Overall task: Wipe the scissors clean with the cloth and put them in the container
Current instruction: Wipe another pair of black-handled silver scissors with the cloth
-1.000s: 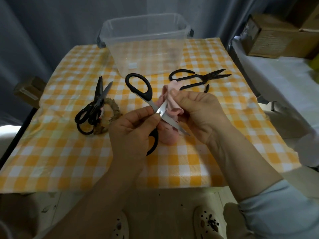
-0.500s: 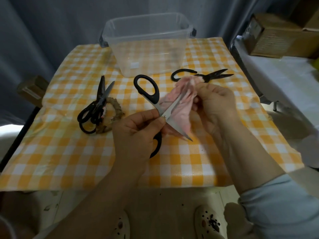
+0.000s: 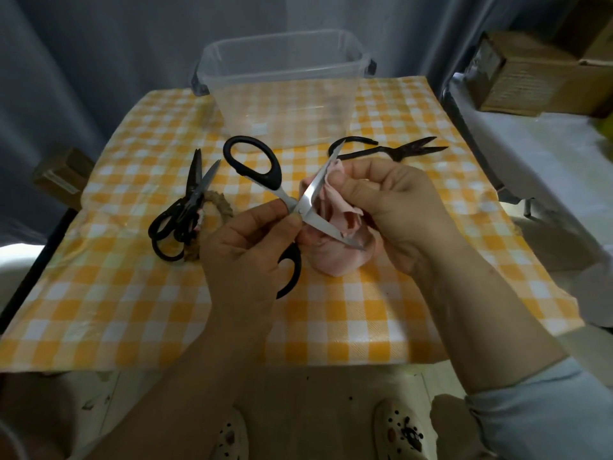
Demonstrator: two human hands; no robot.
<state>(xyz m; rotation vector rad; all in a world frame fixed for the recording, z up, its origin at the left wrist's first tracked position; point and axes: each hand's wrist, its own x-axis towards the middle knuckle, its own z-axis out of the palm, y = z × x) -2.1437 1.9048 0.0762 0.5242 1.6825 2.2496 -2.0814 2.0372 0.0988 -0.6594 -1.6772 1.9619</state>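
Open scissors (image 3: 311,194) are wiped with a pink cloth (image 3: 335,257) above the middle of the bench (image 3: 132,310).
By the left grip (image 3: 245,247) the pair is pinched at the pivot, seemingly so that the blades are held spread. The blades are bright steel, the handles black. The bunched cloth is clamped against the upper blade by the right grip (image 3: 398,207), curled round it. The clear container (image 3: 285,104) is set at the far edge, likely for a short drop.
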